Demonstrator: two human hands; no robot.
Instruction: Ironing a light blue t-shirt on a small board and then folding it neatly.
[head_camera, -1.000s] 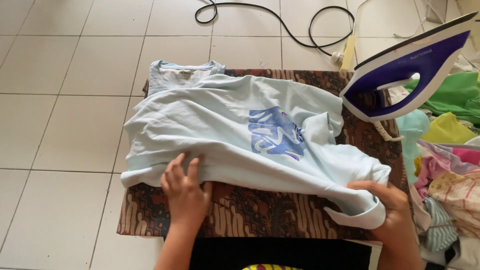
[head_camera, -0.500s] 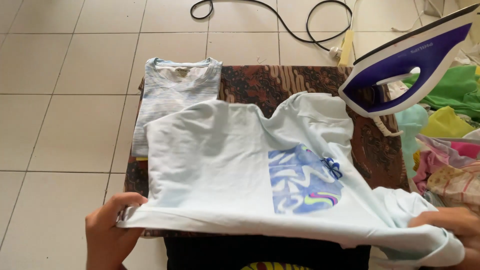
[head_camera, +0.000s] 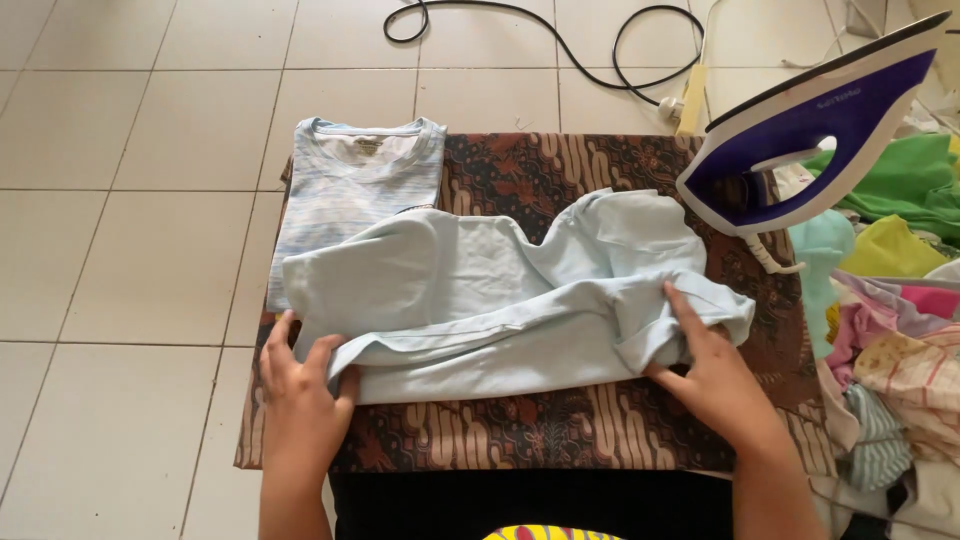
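A pale blue t-shirt (head_camera: 480, 290) lies folded and rumpled across a brown patterned cloth (head_camera: 540, 440) spread on the floor. My left hand (head_camera: 300, 385) grips its lower left corner, fingers under the fold. My right hand (head_camera: 705, 365) pinches the bunched fabric at its right end. A folded striped light t-shirt (head_camera: 355, 185) lies flat beneath it at the cloth's far left, partly covered. A purple and white iron (head_camera: 810, 130) stands upright at the cloth's far right corner.
A heap of coloured clothes (head_camera: 890, 300) fills the right side. A black power cord (head_camera: 560, 40) loops over the beige floor tiles (head_camera: 130, 250) at the top, ending at a plug. Dark clothing of mine shows at the bottom edge.
The pale blue shirt was lifted and spread toward me, then laid back on the cloth folded over, its printed patch now hidden. Both hands moved with it and rest on its ends.
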